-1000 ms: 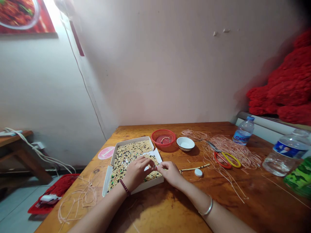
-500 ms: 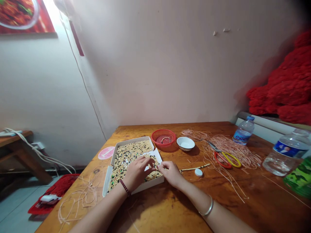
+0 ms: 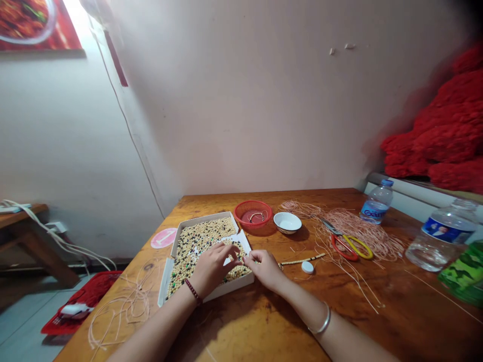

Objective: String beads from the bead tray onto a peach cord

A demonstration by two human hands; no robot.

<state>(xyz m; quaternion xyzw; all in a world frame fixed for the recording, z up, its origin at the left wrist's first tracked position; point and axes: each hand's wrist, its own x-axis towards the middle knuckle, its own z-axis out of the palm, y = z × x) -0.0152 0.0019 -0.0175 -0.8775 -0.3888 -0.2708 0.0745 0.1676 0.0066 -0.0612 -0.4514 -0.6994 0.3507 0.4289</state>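
My left hand hovers over a shallow white box of small cream, black and green beads. Its fingers are curled, with thumb and forefinger drawn together close to my right hand's fingertips. At the box's right edge my right hand is closed in a pinch; what lies in either pinch is too small to make out. A strand of cream and dark beads extends on the table to the right from behind my right hand. Whether it connects to the fingers is hidden.
Behind the box stand a red basket holding a beaded loop and a white bowl. Scissors lie on tangled pink cords. Water bottles stand right. A white cap is nearby; loose cords lie left.
The whole view has shifted very slightly. Both hands keep nearly the same place and pose, with fingertips still close together.
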